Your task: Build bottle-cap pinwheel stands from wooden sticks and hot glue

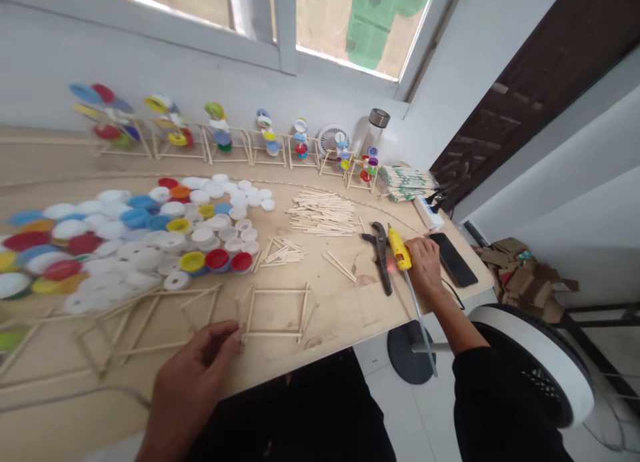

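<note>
Glue gun (400,247) is sitting toward three o'clock, the right hand (425,265) gripping it with curled fingers, while the left hand (197,365) is resting at the corner of a stick frame (277,333) toward seven o'clock, thumb and forefinger close together; whether they are pinching it, I cannot tell. Pliers (381,255) are lying just beside the gun at its nine o'clock, so a leftward swing could be knocking them, and a careless left-hand tug could be skewing the frame's thin joints.

Left hand (203,365) pinching a stick frame (275,334) by its corner, right hand (425,265) gripping a glue gun (399,247), pliers (382,257) just beside it, caps (135,252), sticks (323,213) and phone (453,260) on table (345,312).
</note>
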A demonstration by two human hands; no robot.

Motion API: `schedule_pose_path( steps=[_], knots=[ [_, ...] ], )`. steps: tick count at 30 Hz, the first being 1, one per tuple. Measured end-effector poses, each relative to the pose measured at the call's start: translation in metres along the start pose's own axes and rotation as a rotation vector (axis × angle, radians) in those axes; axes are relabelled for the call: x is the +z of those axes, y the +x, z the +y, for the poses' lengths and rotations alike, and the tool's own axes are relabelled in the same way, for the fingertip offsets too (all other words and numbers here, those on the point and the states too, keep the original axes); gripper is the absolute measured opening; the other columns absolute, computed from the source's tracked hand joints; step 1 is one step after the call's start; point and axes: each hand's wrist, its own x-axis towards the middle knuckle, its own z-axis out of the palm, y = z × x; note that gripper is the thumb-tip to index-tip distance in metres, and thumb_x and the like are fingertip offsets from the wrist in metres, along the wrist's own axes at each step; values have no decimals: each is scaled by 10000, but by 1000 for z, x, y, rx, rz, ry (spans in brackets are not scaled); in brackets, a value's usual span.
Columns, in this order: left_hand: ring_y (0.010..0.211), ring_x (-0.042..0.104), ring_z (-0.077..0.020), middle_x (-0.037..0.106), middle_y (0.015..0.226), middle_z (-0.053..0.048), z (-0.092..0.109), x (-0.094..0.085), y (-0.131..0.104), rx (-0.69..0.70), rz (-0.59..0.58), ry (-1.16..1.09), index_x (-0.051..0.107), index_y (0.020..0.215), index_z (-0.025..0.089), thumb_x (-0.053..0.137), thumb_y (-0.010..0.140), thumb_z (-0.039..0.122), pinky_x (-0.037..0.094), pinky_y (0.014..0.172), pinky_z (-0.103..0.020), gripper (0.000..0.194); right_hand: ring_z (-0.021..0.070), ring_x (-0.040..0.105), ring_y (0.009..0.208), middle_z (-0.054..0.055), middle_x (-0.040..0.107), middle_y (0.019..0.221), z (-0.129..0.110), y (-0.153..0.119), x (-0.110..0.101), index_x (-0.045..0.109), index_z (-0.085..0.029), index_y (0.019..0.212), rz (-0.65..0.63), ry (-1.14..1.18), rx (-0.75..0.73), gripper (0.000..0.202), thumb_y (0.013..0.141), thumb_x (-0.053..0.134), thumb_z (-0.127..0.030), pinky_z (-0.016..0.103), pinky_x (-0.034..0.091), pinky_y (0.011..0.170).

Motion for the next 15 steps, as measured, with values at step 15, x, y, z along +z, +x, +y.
schedule_pose_path(
  steps=[15],
  knots=[
    [610, 671, -193, 702, 614, 14, 7, 1, -2, -29, -23, -118, 642, 783, 238, 580, 634, 546, 524, 626, -282, 347, 339, 497, 1160, 153, 605, 1202, -1, -3, -35, 564, -182, 1204, -99, 52, -76, 404, 809, 557, -267, 487, 402, 918]
  ],
)
